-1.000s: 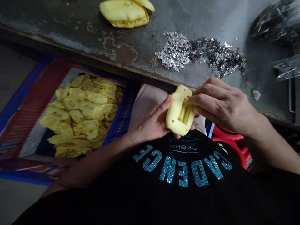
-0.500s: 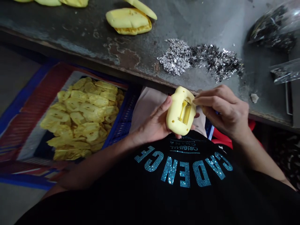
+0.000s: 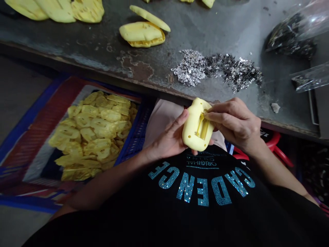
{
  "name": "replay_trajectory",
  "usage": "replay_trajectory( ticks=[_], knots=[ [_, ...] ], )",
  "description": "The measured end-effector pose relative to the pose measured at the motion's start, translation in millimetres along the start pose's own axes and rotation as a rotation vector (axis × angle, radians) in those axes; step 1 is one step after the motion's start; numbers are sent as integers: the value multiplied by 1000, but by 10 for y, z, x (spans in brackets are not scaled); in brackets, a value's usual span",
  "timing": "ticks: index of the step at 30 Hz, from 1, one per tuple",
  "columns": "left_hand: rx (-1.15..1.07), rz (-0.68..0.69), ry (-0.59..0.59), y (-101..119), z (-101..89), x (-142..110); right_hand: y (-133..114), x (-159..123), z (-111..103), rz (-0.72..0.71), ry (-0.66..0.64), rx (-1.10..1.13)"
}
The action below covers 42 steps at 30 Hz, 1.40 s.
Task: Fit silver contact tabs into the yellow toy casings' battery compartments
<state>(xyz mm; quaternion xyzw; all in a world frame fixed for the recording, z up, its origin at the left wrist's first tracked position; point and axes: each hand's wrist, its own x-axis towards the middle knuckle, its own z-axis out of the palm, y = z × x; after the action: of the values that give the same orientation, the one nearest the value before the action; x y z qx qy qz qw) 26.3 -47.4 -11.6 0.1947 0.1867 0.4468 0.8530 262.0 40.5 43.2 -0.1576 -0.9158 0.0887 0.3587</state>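
Note:
My left hand (image 3: 174,137) is closed around a rounded yellow plastic shell (image 3: 191,133), held just off the table edge above my lap. The shell has a rectangular battery compartment with small metal contacts at its lower end, plus small screw holes. At the compartment's upper end are the pinched fingertips of my right hand (image 3: 235,121); whatever they hold is too small or hidden to make out. Beyond my hands, a pile of small shiny metal contact pieces (image 3: 191,68) lies on the grey table (image 3: 154,73).
More yellow shells (image 3: 142,33) lie on the table, with others (image 3: 59,10) at the far left. A blue crate (image 3: 128,137) at my left holds many yellow parts (image 3: 95,130). Plastic bags of dark metal pieces (image 3: 290,41) rest at the right. A white scrap (image 3: 275,107) lies near the edge.
My right fingertips have moved left, from the shell's edge to the upper end of its compartment. My left hand still holds the shell. The camera view has shifted slightly.

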Motion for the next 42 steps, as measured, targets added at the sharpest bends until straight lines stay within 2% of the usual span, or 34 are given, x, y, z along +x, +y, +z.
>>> replay_trajectory(
  ticks=[6,18,24,27,30,32,35,37,39,42],
  knots=[
    [15,20,12,32,57,4,-38,-30,17,52,130,22],
    [32,10,11,-13,40,-24,-22,-61,35,100,84,154],
    [48,-4,2,-31,15,-37,-17,-70,21,79,51,194],
    [80,13,17,-45,9,-37,1,-68,-35,170,27,279],
    [161,86,61,-64,95,-29,59,-29,-108,343,52,361],
    [225,167,121,-81,188,-21,104,28,-145,399,-24,390],
    [290,258,246,-118,292,-21,138,135,-170,371,-185,388],
    [308,284,307,-149,303,-37,134,183,-161,330,-229,351],
    [325,305,333,-175,275,-67,119,184,-126,319,-228,318],
    [358,319,320,-181,208,-129,101,100,-30,325,-133,294]
  ],
)
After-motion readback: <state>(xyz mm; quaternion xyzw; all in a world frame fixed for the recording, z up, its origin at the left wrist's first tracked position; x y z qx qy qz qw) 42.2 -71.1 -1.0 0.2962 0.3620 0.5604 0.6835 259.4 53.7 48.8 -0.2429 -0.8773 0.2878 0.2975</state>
